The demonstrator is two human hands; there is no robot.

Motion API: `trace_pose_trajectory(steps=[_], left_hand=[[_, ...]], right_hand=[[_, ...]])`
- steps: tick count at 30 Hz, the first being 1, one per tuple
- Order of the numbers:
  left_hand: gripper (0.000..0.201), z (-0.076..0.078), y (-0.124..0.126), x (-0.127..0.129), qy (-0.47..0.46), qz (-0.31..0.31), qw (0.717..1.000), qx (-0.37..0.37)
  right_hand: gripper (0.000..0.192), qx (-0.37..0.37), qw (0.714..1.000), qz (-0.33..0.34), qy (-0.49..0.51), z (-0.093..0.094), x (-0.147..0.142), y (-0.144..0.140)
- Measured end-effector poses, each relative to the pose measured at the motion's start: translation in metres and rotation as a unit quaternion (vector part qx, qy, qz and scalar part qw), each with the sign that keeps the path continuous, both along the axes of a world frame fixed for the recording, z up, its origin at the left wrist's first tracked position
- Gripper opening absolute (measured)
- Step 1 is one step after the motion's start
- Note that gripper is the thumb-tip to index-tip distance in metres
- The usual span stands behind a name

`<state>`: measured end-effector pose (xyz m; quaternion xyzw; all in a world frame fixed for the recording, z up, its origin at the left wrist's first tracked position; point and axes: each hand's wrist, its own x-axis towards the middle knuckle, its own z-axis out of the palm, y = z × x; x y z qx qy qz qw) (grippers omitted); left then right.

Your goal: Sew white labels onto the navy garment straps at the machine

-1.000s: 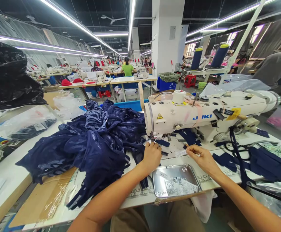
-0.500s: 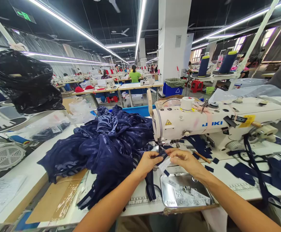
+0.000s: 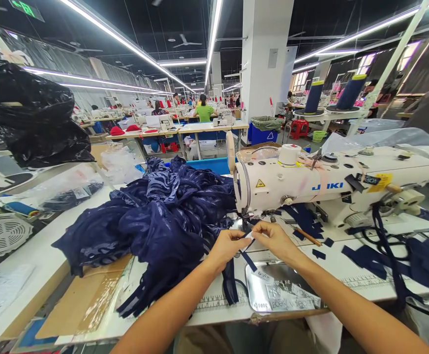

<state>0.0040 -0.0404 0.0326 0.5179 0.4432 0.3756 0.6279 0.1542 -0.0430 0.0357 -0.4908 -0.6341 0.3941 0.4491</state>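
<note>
— Since 0.5 s ago, both hands have lifted the small white label [image 3: 250, 236] nearer the needle.

— Left hand [image 3: 226, 248] and right hand [image 3: 275, 239] pinch it against the navy strap [image 3: 246, 256], above the shiny metal tray [image 3: 259, 295]; positioning step, probably needing placement under the white sewing machine [image 3: 332, 184].

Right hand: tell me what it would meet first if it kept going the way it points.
The right hand points left, toward the left hand, which it would probably meet first, with the small white label pinched between them.

A small white label [image 3: 250, 236] is pinched against a narrow navy strap [image 3: 247, 256], whose loose end hangs toward 5 o'clock, just below the sewing machine's needle.
</note>
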Motion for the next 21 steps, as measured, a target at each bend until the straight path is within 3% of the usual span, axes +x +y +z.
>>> trace_pose_trajectory(steps=[7,15,21], left_hand=[[0.029,-0.0019,-0.0030,0.0015,-0.009,0.025,1.000,-0.009],[0.029,0.0007,-0.0030,-0.0008,-0.001,0.015,1.000,-0.020],[0.025,-0.0020,0.0006,-0.0004,0.028,-0.002,1.000,0.000]], right_hand=[[0.016,-0.020,1.000,-0.002,0.003,0.0010,-0.0003,-0.0042],[0.021,-0.089,0.992,0.026,0.088,-0.0026,0.0022,-0.0033],[0.021,-0.087,0.990,0.015,0.108,-0.0045,0.0014,-0.0037]])
